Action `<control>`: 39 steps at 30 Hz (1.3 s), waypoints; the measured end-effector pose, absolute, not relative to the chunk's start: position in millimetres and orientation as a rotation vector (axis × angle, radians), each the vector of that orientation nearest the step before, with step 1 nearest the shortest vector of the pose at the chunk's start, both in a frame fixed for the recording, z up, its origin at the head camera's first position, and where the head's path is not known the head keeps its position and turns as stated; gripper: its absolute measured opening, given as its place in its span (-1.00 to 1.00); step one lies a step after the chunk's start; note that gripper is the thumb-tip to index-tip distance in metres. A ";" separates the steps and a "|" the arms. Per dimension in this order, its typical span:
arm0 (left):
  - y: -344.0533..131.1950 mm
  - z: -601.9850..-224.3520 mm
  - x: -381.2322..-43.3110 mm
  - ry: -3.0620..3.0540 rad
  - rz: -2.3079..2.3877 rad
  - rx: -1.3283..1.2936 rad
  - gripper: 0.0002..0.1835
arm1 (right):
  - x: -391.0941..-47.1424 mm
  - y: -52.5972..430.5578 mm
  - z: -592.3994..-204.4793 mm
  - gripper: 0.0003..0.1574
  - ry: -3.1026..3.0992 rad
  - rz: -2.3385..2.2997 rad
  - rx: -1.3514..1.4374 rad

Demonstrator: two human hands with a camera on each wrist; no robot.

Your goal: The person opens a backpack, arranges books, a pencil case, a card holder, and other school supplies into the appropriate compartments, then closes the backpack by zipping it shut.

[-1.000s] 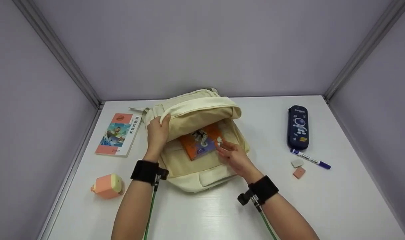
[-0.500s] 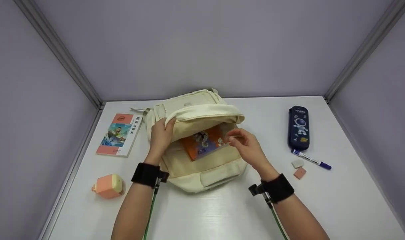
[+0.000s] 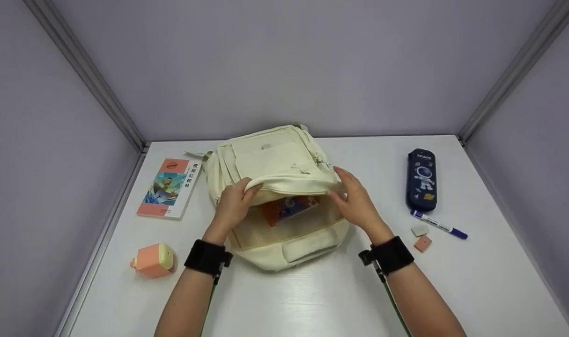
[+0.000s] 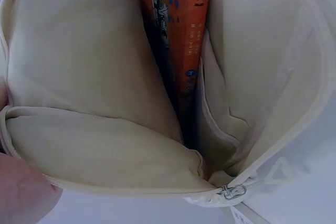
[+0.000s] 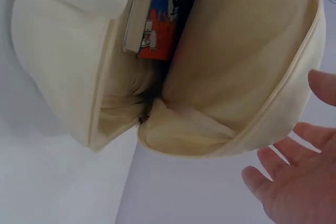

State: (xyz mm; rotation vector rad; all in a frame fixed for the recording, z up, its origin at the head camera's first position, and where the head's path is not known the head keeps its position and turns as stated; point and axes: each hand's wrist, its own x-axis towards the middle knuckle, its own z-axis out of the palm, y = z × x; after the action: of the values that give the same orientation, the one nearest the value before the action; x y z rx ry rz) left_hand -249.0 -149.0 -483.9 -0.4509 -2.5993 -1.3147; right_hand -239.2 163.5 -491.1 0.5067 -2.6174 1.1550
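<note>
A cream backpack (image 3: 275, 159) lies on the table with its main compartment unzipped and its mouth facing the person. My left hand (image 3: 232, 203) pinches the left part of the flap edge between thumb and fingers, holding it raised. At the flap's right corner is my right hand (image 3: 358, 201), its thumb near the rim. The right wrist view shows that hand's fingers (image 5: 257, 179) spread and fairly straight beside the flap's outer side. Inside the compartment sits an orange and blue book (image 4: 191, 40), partly covered by the flap in the head view.
To the left, a book with a pink and white cover (image 3: 165, 187) lies behind a peach-coloured bottle (image 3: 153, 260) on its side. On the right are a dark blue space-themed pencil case (image 3: 421, 182), a marker (image 3: 439, 224), a whitish eraser (image 3: 419, 230) and a pink eraser (image 3: 423, 243).
My right hand has left the book inside the bag and moved right, up to the flap's corner. My left hand has drawn the flap lower toward me, covering more of the book.
</note>
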 end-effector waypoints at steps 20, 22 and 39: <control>-149.9 -511.4 -220.5 -3.160 -0.860 -0.786 -0.51 | -230.2 173.4 -514.4 -0.63 -3.067 0.789 0.658; -150.3 -513.5 -220.4 -3.167 -0.853 -0.777 -0.53 | -225.9 172.9 -513.8 -0.64 -3.059 0.734 0.691; -147.0 -522.4 -236.3 -3.000 -1.057 -0.793 -0.90 | -188.8 175.9 -495.3 -0.51 -2.957 0.671 0.963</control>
State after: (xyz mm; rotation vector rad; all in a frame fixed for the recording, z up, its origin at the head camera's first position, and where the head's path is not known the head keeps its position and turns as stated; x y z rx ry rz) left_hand -236.3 -147.0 -522.4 -0.7929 -3.0000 -1.0566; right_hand -188.8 175.9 -495.3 0.9633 -2.9567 0.6707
